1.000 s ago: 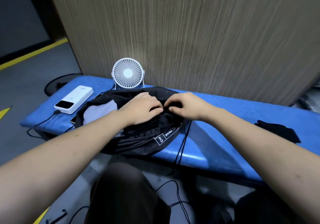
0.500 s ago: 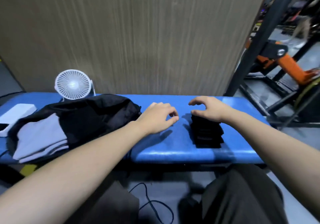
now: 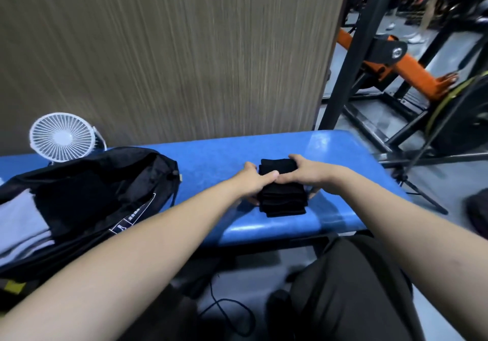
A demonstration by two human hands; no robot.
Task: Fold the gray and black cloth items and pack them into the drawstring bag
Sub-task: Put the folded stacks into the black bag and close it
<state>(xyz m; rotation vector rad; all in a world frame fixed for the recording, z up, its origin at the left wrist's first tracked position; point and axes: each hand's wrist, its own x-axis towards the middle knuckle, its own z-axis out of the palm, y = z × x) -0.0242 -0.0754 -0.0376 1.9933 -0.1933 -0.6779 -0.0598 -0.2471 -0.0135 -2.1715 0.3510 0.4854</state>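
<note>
Both hands [image 3: 280,179] grip the neatly folded black cloth stack [image 3: 284,198].

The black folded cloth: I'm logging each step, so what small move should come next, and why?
Probably lift the black folded cloth and carry it left to the drawstring bag. Both the left hand and right hand already grip it on the blue bench, and the bag lies apart with gray cloth inside.

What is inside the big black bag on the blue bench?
Inside the black mesh drawstring bag, folded light gray cloth shows at its left end, with dark cloth beside it. Anything deeper is hidden by the bag's fabric.
</note>
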